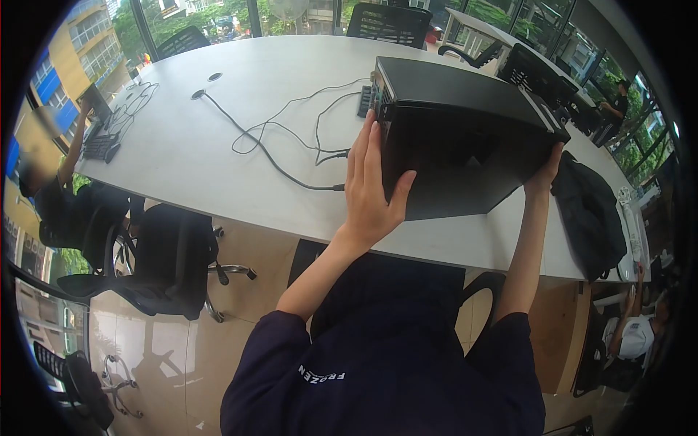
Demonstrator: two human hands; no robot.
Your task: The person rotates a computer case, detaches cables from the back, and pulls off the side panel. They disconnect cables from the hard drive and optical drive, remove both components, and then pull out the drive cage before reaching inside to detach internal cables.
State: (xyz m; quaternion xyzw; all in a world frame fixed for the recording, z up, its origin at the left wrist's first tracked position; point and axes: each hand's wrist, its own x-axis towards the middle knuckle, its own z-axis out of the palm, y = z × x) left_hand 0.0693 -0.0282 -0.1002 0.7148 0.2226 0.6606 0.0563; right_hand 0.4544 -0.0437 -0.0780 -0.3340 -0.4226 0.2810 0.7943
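A black desktop computer case (458, 138) is tilted over the white table in front of me, held between my two hands. My left hand (369, 185) presses on its left end, where ports show, with the fingers along that end and the thumb against the near side. At the lower right end, my right hand (544, 173) grips the edge, its fingers mostly hidden. Beside my left hand lie loose black cables (265, 161), their plug ends close to the wrist. A dark keyboard (364, 102) shows partly behind the case.
The white table (182, 152) curves around me, with cable holes at its far left. A black bag (590, 218) lies to the right. On the left, a person (62, 189) sits at another keyboard (100, 147), near a black office chair (171, 254). Other people are at the right.
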